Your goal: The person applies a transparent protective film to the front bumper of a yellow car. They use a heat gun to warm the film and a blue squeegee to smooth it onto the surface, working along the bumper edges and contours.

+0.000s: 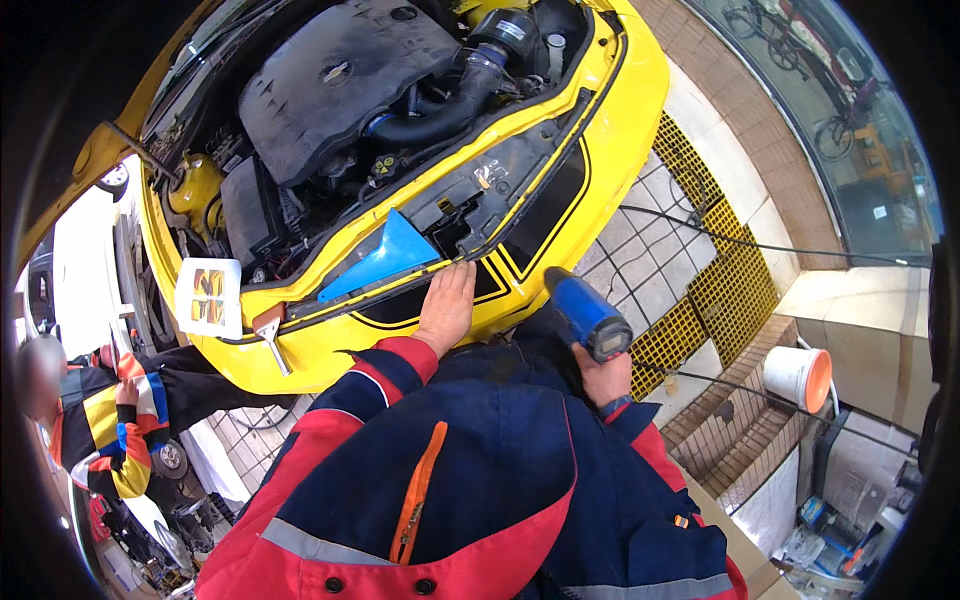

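My left hand (446, 306) lies flat with fingers stretched out on the front edge of a yellow car (625, 110), beside a black panel (545, 215) with thin black outlines. In my right hand (603, 378) is a blue heat gun (585, 312), gripped below its grey rear end. Its dark nozzle points up and left toward the bumper; a gap from the bodywork cannot be told. Just beyond my left hand, a blue triangular plastic sheet (385, 258) rests along the hood opening. Farther left are a small scraper (270, 335) and a white card with pictures (210, 298).
The hood is up over the engine cover (340, 80). At left stands another person (110, 410) in a multicoloured jacket. Yellow floor grating (735, 265) and a black cable (740, 240) lie at right. A white bucket with an orange rim (797, 378) is near the wall.
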Available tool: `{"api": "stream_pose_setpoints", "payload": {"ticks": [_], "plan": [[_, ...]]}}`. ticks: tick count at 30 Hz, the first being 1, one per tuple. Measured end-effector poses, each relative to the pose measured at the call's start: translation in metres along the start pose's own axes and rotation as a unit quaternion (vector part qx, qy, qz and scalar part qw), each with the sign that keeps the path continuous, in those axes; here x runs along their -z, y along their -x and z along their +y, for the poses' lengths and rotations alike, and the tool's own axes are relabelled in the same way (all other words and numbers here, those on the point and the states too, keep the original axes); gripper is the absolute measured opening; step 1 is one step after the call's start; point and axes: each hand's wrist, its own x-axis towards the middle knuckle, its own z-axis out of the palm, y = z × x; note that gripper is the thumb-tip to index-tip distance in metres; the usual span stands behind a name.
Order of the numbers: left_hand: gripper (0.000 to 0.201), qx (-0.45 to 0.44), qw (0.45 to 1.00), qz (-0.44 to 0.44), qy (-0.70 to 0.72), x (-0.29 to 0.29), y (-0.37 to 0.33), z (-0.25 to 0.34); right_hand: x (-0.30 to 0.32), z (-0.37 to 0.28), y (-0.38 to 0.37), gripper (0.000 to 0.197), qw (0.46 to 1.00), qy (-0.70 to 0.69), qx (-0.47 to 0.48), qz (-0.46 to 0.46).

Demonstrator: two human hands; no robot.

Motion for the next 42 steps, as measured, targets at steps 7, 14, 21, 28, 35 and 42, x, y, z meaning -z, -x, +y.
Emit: {"api": "stream_pose_setpoints", "payload": {"ticks": [7, 14, 21, 28, 35, 42], "plan": [[0.038, 0.062, 0.994, -0.068, 0.062, -0.014, -0.029, -0.008, 0.031, 0.049, 0.032, 0.041, 0.986, -0.038, -0.090, 0.132], [0.019, 0.026, 0.984, -0.059, 0.166, -0.017, -0.038, -0.037, 0.046, 0.056, 0.036, 0.043, 0.976, -0.075, -0.142, 0.150], [0.038, 0.105, 0.960, -0.161, 0.204, -0.005, -0.064, -0.053, 0.057, 0.056, 0.033, 0.048, 0.965, -0.155, -0.170, 0.130], [0.047, 0.259, 0.927, -0.213, 0.170, -0.005, -0.099, -0.036, 0.064, 0.084, 0.032, 0.060, 0.976, -0.105, -0.106, 0.156], [0.041, 0.314, 0.828, -0.416, 0.207, -0.011, -0.151, -0.065, 0.067, 0.075, 0.042, 0.054, 0.976, -0.108, -0.138, 0.130], [0.052, 0.257, 0.843, -0.454, 0.132, -0.005, -0.167, -0.066, 0.065, 0.058, 0.039, 0.053, 0.972, -0.127, -0.152, 0.127]]}}
